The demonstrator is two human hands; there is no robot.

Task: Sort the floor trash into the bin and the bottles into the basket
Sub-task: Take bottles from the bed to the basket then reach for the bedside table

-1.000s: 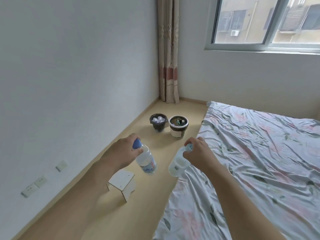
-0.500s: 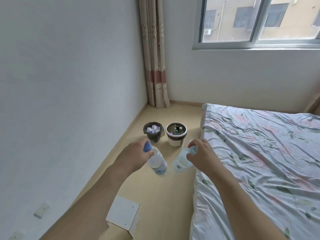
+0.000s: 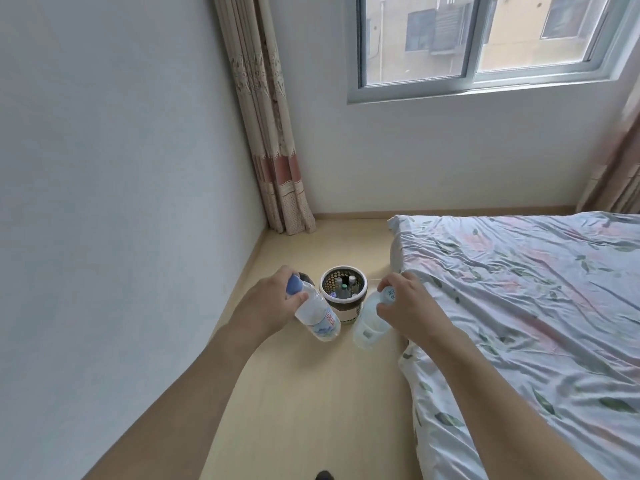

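Note:
My left hand (image 3: 268,304) grips a clear plastic bottle with a blue cap (image 3: 317,315) by its neck, hanging just left of the basket. My right hand (image 3: 407,306) holds a second clear bottle with a pale blue cap (image 3: 369,322) by its top, just right of the basket. The round basket (image 3: 346,311), white-rimmed with a dark perforated wall, stands on the floor between the two bottles and holds several bottles. The dark trash bin (image 3: 307,277) is almost wholly hidden behind my left hand.
A bed with a floral sheet (image 3: 519,306) fills the right side, its corner close to the basket. A wall runs along the left and a curtain (image 3: 273,150) hangs in the far corner. Wooden floor (image 3: 322,393) lies between the wall and the bed.
I have moved forward toward the basket and bin, carrying both bottles. The small white stool has dropped out of view. My left hand now covers the bin.

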